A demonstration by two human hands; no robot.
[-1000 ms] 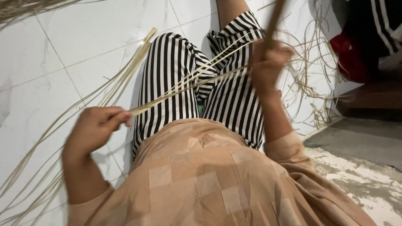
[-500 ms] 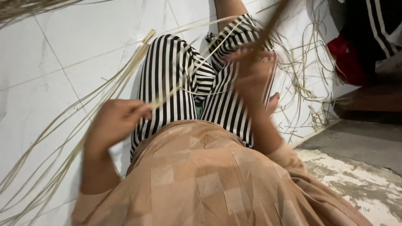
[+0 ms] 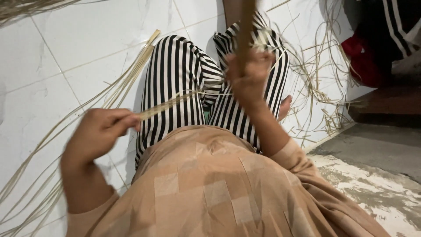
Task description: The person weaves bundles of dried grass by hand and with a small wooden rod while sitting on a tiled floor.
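My left hand [image 3: 101, 134] is closed around one end of a thin bundle of pale cane strips [image 3: 173, 103] that runs across my lap toward my right hand. My right hand [image 3: 247, 79] is closed on a brown wooden stick or handle [image 3: 244, 30] that points up and away; it is blurred. Both hands hover above my legs in black-and-white striped trousers [image 3: 175, 79]. Whether the strips reach my right hand is hidden by blur.
Long loose cane strips [image 3: 127, 83] lie on the white tiled floor [image 3: 66, 52] at left. A tangle of thin strips [image 3: 324, 74] lies at right near a red cloth [image 3: 362, 61] and a dark step [image 3: 386, 105]. Rough concrete [image 3: 377, 175] sits lower right.
My left hand has moved right and up toward my lap. My right hand has drawn in toward my body and its stick now stands nearly upright. The strips between them look shorter.
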